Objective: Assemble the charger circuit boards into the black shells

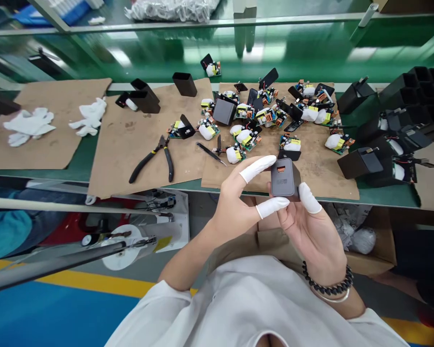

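Observation:
Between both hands I hold a black charger [282, 179] above the bench's front edge, its face with an orange port turned up toward me. The thumb and index finger of my left hand [235, 202], both in white finger cots, pinch its left side. My right hand [307, 226] grips the charger from the right and below, with a cot on the thumb. Its other fingers are partly hidden behind the charger. Just beyond lie several circuit boards [246, 137] with white blobs and black end caps. A closed dark case [224, 112] rests among them.
Black-handled pliers [154, 159] and a slim pointed tool [210, 153] lie on cardboard [126, 140] to the left. White gloves [31, 124] sit farther left. Several black housings [412, 91] stand stacked at the right. A box with plastic bags [363, 240] is below the bench.

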{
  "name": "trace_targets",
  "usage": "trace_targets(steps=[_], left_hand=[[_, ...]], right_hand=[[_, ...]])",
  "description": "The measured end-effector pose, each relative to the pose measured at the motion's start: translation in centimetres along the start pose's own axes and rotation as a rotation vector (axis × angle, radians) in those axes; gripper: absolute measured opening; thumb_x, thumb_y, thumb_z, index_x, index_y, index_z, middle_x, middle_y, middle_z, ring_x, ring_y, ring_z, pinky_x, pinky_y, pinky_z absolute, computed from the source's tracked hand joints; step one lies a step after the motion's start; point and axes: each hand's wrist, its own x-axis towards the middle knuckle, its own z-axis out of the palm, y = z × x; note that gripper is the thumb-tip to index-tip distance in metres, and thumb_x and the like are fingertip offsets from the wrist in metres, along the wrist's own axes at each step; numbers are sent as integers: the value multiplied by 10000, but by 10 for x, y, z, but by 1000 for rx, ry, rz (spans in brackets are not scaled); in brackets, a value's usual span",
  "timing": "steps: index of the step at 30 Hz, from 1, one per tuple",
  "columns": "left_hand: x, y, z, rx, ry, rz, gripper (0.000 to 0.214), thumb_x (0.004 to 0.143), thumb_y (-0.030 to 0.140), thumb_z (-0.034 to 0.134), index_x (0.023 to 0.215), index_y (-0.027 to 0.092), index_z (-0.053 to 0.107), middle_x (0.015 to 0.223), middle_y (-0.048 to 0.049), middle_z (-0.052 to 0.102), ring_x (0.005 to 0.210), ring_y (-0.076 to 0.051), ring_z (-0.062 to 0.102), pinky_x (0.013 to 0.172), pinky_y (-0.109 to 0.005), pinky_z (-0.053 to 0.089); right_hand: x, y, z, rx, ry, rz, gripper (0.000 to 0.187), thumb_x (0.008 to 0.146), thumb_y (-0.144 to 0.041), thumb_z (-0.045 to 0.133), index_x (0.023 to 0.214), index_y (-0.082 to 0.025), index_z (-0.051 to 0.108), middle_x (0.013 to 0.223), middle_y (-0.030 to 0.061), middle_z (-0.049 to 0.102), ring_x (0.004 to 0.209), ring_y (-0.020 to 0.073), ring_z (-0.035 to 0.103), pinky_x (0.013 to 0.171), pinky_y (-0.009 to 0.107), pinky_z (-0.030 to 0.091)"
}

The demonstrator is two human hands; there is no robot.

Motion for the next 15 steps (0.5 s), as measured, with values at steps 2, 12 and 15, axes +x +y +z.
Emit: trace_targets(steps=[2, 12, 15], left_hand=[[-1, 2, -2, -26, -8, -22, 569, 883, 449, 807, 1381, 221, 652, 1430, -120, 669, 1342, -294, 644, 1160, -450, 563], [6, -1, -12, -440, -106, -199, 781, 655, 583, 945, 1308, 226, 709, 1317, -118, 746, 1215, -328, 726, 1094, -457, 592], [12, -6, -19, -743, -163, -458, 829, 504, 585, 1001, 1200, 209, 754, 1253, -114, 781, 1157, -342, 753, 1020, -443, 624]], right_hand=[[-3, -4, 4, -14, -3, -3, 366, 970, -590, 604, 1147, -307, 752, 1226, 34, 801, 1138, 246, 773, 873, 378, 709], [-8, -9, -2, -335, 169, -386, 340, 962, -460, 670, 1285, -359, 645, 892, -11, 766, 698, 181, 744, 660, 325, 659], [8, -43, -18, -616, -16, -595, 374, 893, -322, 779, 1253, -389, 705, 884, -8, 756, 691, 179, 722, 602, 300, 618]])
